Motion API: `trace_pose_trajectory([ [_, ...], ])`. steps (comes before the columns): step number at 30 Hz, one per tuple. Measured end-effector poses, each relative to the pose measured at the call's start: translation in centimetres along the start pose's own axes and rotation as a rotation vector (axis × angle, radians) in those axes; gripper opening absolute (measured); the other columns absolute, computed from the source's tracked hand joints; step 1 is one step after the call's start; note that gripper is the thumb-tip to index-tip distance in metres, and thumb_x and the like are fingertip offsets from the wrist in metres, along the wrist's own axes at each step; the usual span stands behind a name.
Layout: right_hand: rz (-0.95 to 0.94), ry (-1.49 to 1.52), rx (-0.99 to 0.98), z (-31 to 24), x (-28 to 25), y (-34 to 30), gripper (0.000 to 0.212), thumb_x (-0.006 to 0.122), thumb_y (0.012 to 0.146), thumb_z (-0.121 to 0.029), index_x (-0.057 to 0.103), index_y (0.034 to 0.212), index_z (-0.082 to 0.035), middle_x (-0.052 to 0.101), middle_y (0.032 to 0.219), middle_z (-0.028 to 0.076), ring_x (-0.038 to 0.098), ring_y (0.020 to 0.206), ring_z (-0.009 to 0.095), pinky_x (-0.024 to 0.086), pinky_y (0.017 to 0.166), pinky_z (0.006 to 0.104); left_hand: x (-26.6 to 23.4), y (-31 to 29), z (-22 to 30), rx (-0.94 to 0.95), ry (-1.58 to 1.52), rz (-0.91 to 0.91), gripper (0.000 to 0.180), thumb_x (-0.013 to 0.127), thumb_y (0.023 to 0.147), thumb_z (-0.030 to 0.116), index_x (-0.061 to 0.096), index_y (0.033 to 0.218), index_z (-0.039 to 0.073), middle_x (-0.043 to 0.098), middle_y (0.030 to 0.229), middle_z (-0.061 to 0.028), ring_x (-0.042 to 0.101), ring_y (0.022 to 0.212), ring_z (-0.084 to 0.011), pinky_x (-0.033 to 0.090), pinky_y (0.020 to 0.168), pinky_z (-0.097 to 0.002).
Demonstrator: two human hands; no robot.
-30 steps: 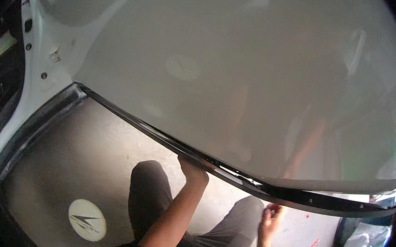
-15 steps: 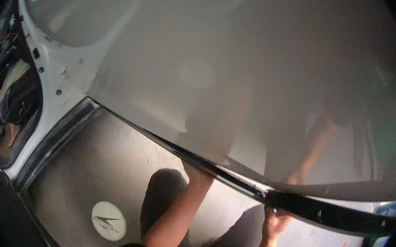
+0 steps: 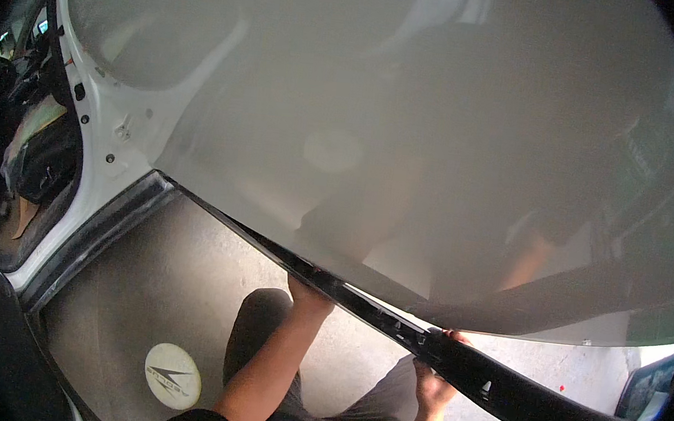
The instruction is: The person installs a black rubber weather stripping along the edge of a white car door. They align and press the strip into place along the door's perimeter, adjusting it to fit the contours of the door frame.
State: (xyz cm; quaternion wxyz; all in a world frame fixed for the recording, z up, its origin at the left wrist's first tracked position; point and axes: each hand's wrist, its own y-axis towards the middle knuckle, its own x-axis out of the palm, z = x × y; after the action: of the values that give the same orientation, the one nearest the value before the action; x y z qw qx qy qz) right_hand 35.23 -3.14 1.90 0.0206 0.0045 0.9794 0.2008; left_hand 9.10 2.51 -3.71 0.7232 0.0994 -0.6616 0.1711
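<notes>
Diagonally: one black trim strip [image 3: 530,405], long axis far left to near right; right end beyond my right hand [image 3: 435,388], grasping it; left hand [image 3: 311,297] touching, closure I cannot tell.

Two hands [image 3: 310,296] [image 3: 433,387], one black strip [image 3: 452,362]

The strip [image 3: 534,407] runs along the near edge of the panel [image 3: 457,157], from beside the frame [image 3: 129,143] at left to the right, where its end lies apart from the panel. The left hand [image 3: 311,294] is on it, the right hand [image 3: 435,387] farther right. Nearer, on the floor [image 3: 206,279], the disc [image 3: 173,377] lies left of both legs [image 3: 255,329].
</notes>
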Motion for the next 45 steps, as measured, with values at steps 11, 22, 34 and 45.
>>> trace_pose_trajectory([
  [11, -0.440, 0.051, 0.116, 12.5, -4.9, -1.7, 0.048, 0.064, 0.084, -0.013, 0.043, 0.126, -0.005, 0.056, 0.114, 0.012, 0.055, 0.108, 0.023, 0.043, 0.098, 0.0407, -3.3, 0.0, 1.0, -0.129, 0.031, -0.200, 0.045, 0.040, 0.093, 0.045, 0.050, 0.121, 0.010, 0.054, 0.123, -0.0122, 0.050, 0.114, -0.0291, 0.037, 0.102, -0.0454],
  [22, -0.191, 0.344, 0.123, 2.6, -1.8, -0.5, 0.063, 0.070, 0.075, 0.003, 0.039, 0.129, -0.004, 0.052, 0.120, 0.012, 0.052, 0.112, 0.024, 0.042, 0.099, 0.0366, -4.2, -0.2, 1.2, -0.148, 0.124, -0.113, 0.043, 0.040, 0.095, 0.040, 0.048, 0.122, 0.008, 0.054, 0.121, -0.0109, 0.051, 0.113, -0.0268, 0.040, 0.100, -0.0433],
  [34, -0.087, 0.093, 0.141, 0.1, -1.7, 0.4, 0.046, 0.065, 0.076, 0.004, 0.048, 0.119, -0.001, 0.057, 0.109, 0.009, 0.055, 0.101, 0.020, 0.044, 0.091, 0.0338, -3.7, 0.0, 1.0, -0.215, -0.082, -0.240, 0.048, 0.033, 0.095, 0.043, 0.044, 0.127, 0.010, 0.047, 0.131, -0.0127, 0.043, 0.122, -0.0315, 0.032, 0.105, -0.0469],
  [45, -0.050, -0.212, 0.111, -2.7, -0.6, 2.0, 0.041, 0.069, 0.066, 0.002, 0.058, 0.105, -0.002, 0.061, 0.098, 0.006, 0.057, 0.089, 0.018, 0.046, 0.083, 0.0315, -0.6, 0.9, -0.9, 0.009, 0.009, 0.012, 0.052, 0.035, 0.092, 0.048, 0.049, 0.125, 0.010, 0.052, 0.126, -0.0121, 0.048, 0.117, -0.0325, 0.037, 0.101, -0.0493],
])
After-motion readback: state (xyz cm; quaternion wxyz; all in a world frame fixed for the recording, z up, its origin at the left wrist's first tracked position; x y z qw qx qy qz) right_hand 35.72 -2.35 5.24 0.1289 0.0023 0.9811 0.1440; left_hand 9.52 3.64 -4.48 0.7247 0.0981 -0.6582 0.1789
